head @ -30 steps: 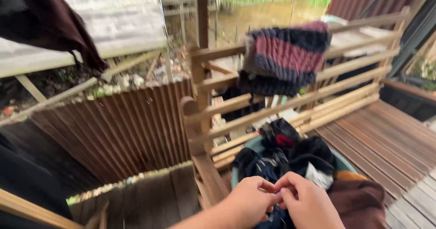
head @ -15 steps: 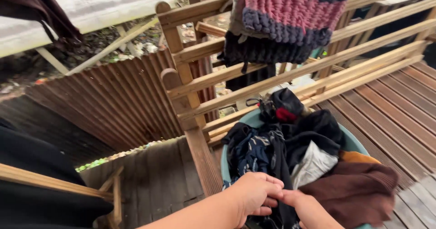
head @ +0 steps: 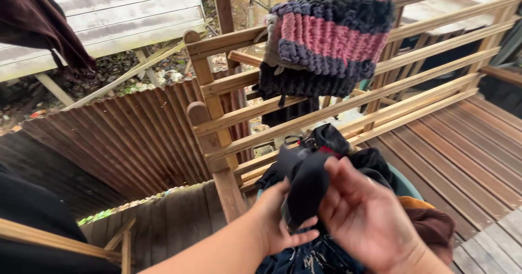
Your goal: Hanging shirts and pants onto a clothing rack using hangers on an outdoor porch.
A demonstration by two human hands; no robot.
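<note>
Both forearms reach in from the bottom edge, meeting over the teal laundry tub (head: 409,185), which stands at the foot of the wooden railing (head: 348,103). The left hand (head: 274,225) curls around a dark navy garment (head: 307,184), thumb pinching the cloth from below. The right hand (head: 367,219) is half open, palm toward the camera, fingers pressing the same fabric from the side. The garment is lifted just above the heaped clothes in the tub. A striped knitted piece (head: 326,40) hangs over the railing above.
</note>
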